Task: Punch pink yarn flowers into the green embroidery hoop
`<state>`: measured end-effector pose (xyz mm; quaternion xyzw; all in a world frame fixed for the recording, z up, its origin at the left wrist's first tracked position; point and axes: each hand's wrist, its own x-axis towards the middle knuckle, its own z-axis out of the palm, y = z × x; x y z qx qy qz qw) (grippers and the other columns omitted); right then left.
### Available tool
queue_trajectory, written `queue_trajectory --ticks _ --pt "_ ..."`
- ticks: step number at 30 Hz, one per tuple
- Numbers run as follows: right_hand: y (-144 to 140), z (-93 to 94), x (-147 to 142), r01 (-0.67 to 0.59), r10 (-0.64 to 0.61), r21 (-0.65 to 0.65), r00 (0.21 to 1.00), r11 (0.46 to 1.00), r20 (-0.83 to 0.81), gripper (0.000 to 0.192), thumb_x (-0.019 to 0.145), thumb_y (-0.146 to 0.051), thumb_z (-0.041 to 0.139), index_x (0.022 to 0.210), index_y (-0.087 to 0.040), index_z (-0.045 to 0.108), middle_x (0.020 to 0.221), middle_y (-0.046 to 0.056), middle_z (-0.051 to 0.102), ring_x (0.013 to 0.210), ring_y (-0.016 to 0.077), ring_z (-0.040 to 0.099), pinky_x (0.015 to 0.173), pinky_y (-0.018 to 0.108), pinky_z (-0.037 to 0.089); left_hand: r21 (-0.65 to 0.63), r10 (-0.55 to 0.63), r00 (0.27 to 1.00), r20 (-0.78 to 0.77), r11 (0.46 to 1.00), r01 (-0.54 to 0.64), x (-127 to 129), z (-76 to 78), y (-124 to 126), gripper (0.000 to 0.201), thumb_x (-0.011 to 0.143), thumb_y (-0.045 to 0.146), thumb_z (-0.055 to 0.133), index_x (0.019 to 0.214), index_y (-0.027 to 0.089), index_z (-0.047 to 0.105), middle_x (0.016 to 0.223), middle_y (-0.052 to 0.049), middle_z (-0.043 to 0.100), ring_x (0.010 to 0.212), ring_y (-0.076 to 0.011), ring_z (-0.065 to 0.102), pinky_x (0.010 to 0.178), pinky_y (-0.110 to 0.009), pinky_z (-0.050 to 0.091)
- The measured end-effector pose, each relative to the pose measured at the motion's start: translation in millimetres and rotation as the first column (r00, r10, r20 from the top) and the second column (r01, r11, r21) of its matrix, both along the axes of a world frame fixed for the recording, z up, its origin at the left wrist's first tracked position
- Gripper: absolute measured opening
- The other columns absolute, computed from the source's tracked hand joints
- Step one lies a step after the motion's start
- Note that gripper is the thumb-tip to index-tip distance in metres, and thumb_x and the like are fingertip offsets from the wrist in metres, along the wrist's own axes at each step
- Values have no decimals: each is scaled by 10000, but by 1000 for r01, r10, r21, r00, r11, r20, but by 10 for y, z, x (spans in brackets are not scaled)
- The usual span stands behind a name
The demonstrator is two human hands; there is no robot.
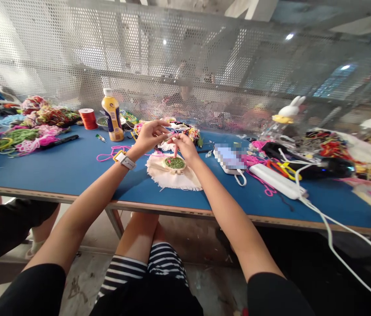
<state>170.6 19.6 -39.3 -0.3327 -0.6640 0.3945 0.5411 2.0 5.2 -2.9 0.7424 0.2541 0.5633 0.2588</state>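
Observation:
A small embroidery hoop (pixel 174 171) lies on the table, with frayed cream cloth (pixel 159 174) spread around it. Dense green stitching (pixel 175 163) with a little pink fills the hoop. Above it, my right hand (pixel 185 147) is closed around a slim pink tool, perhaps a punch needle (pixel 175 152), held upright over the stitching. My left hand (pixel 151 135) meets the right one at the fingertips, thumb and fingers pinched together. Whatever is between them is too small to make out. Pink yarn (pixel 115 153) trails across the table beside my left wrist.
A yellow drink bottle (pixel 113 116) and a red thread spool (pixel 87 119) stand at back left, near piled yarn (pixel 24 136). To the right are a phone (pixel 228 158), a white power strip (pixel 276 181) with cables and a rabbit-topped container (pixel 286 113). A perforated metal screen (pixel 139 57) rises behind.

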Motion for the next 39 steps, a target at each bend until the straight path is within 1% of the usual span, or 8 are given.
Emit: queue_trajectory --ticks 5,11,14,19,27,34,37,39 --pt "86 -56 46 102 -93 115 992 988 -84 433 790 -400 726 1073 -286 419 1130 52 597 1026 182 610 909 365 540 35 33 999 -38 999 -32 6 -39 19 333 741 270 761 1042 152 681 812 -56 734 623 -101 649 554 -204 489" --pt "-74 110 117 211 -256 401 965 891 61 585 771 -291 734 1261 -307 414 1275 88 549 1160 247 542 956 430 489 -24 2 1000 -7 1000 -2 49 -75 33 371 746 291 766 1075 154 660 793 -51 730 576 -97 634 519 -207 485" --pt "-197 232 145 151 -221 441 969 885 112 499 759 -212 708 1201 -288 489 1180 68 632 1094 250 586 925 435 488 -48 -30 999 21 998 31 59 -73 32 373 742 319 775 1057 158 656 792 -54 733 584 -102 638 521 -209 491" --pt "-222 289 185 33 -62 312 995 950 83 354 811 -240 630 1150 -248 529 1047 51 679 995 225 638 846 401 512 -50 -36 998 56 998 39 52 -52 5 366 743 325 779 1051 165 662 804 -53 736 595 -104 642 534 -215 491" --pt "-236 303 104 118 -137 307 990 944 42 192 825 -228 663 998 -229 579 957 45 678 915 204 649 739 335 500 -36 -25 998 51 999 27 79 -40 7 384 729 372 799 1018 160 662 784 -58 735 616 -107 652 546 -211 495" --pt "-184 214 85 203 -254 463 966 863 51 259 858 -93 547 1034 -257 452 720 -44 503 667 132 515 619 287 404 32 -33 999 -24 999 34 93 -100 31 395 748 427 776 999 152 645 737 -42 718 635 -107 662 550 -198 507" --pt "-180 192 74 177 -277 559 956 810 100 233 865 -37 475 951 -250 435 734 -37 428 690 133 478 632 291 370 30 -48 998 -35 998 49 95 -118 52 394 736 414 783 998 154 644 730 -35 714 648 -111 667 576 -203 519" --pt "-168 181 69 135 -238 555 964 821 117 238 863 -24 449 914 -251 401 684 -54 358 630 124 434 618 285 353 12 -60 997 -40 998 61 97 -124 65 389 725 397 790 996 158 646 727 -30 715 646 -111 668 577 -201 514"
